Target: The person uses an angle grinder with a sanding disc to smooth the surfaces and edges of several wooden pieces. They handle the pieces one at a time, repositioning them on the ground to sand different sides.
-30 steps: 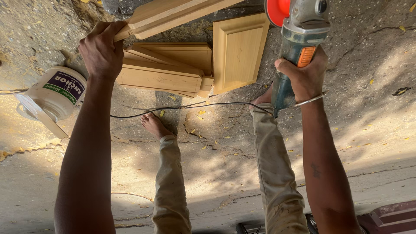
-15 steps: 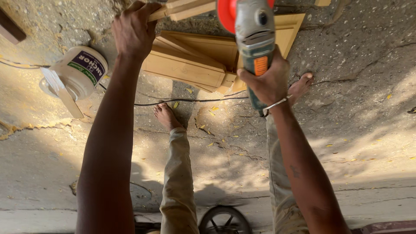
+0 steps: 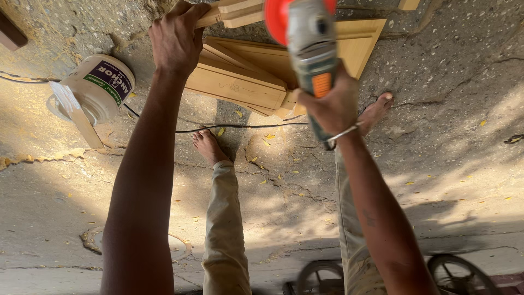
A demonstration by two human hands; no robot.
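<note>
Far to your left, a white plastic tub (image 3: 94,87) with a dark label lies tipped on the cracked concrete ground (image 3: 447,109), a pale flat stick (image 3: 76,116) resting against its mouth. Next comes your left hand (image 3: 176,38), closed firmly around the end of a light wooden piece (image 3: 236,12) that runs off the top of the view. Below and behind that piece, a stack of moulded wooden panels (image 3: 245,76) lies on the ground, with a thin black cord (image 3: 240,126) trailing across the concrete just beneath it and past your bare left foot (image 3: 207,145). Further right, your right hand (image 3: 333,106) is wrapped tight around the grey body of an angle grinder (image 3: 310,49), its red guard up near the held wood; whether the disc touches the wood cannot be told. A metal bangle (image 3: 343,133) sits at that wrist. Your right foot (image 3: 376,112) shows just beyond, and blurred wheels (image 3: 456,270) sit at the bottom right.
</note>
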